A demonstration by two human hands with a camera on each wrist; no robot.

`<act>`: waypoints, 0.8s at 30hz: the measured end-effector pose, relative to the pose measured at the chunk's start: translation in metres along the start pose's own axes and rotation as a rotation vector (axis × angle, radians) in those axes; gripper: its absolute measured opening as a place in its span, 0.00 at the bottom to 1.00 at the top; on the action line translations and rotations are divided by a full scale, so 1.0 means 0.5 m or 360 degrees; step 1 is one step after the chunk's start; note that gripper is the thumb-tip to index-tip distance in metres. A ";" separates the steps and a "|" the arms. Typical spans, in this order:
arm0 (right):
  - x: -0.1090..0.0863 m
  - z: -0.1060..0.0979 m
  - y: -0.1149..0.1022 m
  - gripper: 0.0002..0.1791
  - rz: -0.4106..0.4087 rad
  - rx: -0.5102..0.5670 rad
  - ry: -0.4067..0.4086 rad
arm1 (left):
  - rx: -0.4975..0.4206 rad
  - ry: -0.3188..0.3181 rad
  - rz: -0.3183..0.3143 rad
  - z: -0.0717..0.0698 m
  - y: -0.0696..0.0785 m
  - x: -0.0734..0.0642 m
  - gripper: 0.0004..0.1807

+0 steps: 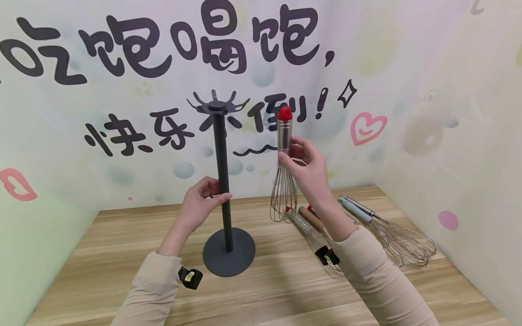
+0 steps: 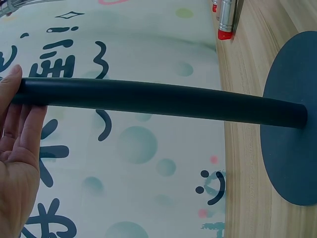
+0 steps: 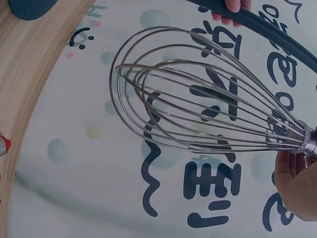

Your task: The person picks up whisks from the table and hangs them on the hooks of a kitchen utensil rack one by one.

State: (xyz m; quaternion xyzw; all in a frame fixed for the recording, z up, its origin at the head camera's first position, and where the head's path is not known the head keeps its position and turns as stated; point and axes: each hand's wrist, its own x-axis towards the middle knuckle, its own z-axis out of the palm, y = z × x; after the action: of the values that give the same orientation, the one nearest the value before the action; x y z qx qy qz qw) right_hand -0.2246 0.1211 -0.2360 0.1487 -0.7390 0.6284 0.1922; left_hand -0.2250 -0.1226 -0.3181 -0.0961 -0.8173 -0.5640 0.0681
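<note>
My right hand (image 1: 307, 170) grips a balloon whisk (image 1: 284, 138) by its steel handle, the red end cap up and the wires hanging down. The right wrist view shows its wire loops (image 3: 198, 99) whole, with part of the hand (image 3: 299, 186) at the neck. To the left, a dark grey stand (image 1: 222, 154) rises from a round base (image 1: 229, 267) to a ring of curved hooks (image 1: 217, 106) on top, all bare. My left hand (image 1: 200, 201) holds the pole midway, thumb in front and fingers behind; the left wrist view shows this hand (image 2: 22, 144) at the pole (image 2: 148, 99).
Several more whisks lie at the right of the wooden table (image 1: 134, 253), among them one with a light blue handle (image 1: 355, 209) and one with a brown handle (image 1: 311, 218). A printed cloth wall (image 1: 253, 45) stands close behind the table.
</note>
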 end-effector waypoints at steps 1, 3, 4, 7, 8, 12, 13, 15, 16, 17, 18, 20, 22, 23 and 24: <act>0.000 0.002 -0.002 0.22 -0.0008 -0.0001 -0.0006 | -0.0001 -0.0001 0.0001 0.000 0.000 0.000 0.20; -0.001 0.004 -0.005 0.22 -0.0034 -0.0004 -0.0021 | -0.0006 -0.0003 0.0006 0.000 0.000 0.000 0.20; -0.002 0.006 -0.008 0.22 -0.0040 -0.0009 -0.0029 | -0.0007 -0.0003 0.0007 -0.001 0.000 0.000 0.20; -0.004 0.009 -0.015 0.22 -0.0062 -0.0023 -0.0058 | -0.0006 -0.0001 0.0009 -0.001 0.000 0.000 0.19; -0.004 0.011 -0.018 0.22 -0.0066 -0.0016 -0.0066 | -0.0004 0.0000 0.0007 0.000 0.001 0.000 0.19; -0.005 0.016 -0.027 0.22 -0.0077 0.0003 -0.0091 | 0.0008 0.0004 -0.0002 0.000 0.001 -0.001 0.19; -0.005 0.018 -0.029 0.22 -0.0083 0.0009 -0.0097 | 0.0008 0.0004 -0.0004 0.000 0.002 -0.001 0.19; -0.004 0.021 -0.033 0.21 -0.0097 0.0011 -0.0112 | 0.0008 0.0004 -0.0009 0.001 0.002 -0.002 0.19; -0.004 0.023 -0.035 0.21 -0.0103 0.0012 -0.0118 | 0.0009 0.0003 -0.0012 0.001 0.002 -0.002 0.19; -0.004 0.024 -0.037 0.21 -0.0107 0.0013 -0.0125 | 0.0009 0.0003 -0.0014 0.001 0.002 -0.002 0.19; -0.004 0.026 -0.039 0.21 -0.0110 0.0013 -0.0131 | 0.0011 0.0003 -0.0017 0.001 0.002 -0.002 0.19; -0.005 0.028 -0.043 0.22 -0.0112 0.0017 -0.0142 | 0.0013 0.0003 -0.0018 0.001 0.002 -0.002 0.19; -0.005 0.031 -0.047 0.22 -0.0121 0.0016 -0.0154 | 0.0012 0.0004 -0.0018 0.001 0.002 -0.001 0.19; -0.006 0.032 -0.048 0.22 -0.0132 0.0014 -0.0161 | 0.0012 0.0006 -0.0018 0.001 0.002 -0.001 0.19; -0.006 0.034 -0.050 0.23 -0.0145 0.0010 -0.0168 | 0.0013 0.0007 -0.0018 0.001 0.002 -0.001 0.19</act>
State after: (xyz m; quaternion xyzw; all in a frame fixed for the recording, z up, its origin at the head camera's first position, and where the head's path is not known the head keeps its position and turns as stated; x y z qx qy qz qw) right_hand -0.2123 0.1004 -0.2181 0.2158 -0.7385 0.6126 0.1809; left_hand -0.2243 -0.1217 -0.3176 -0.0901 -0.8199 -0.5614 0.0669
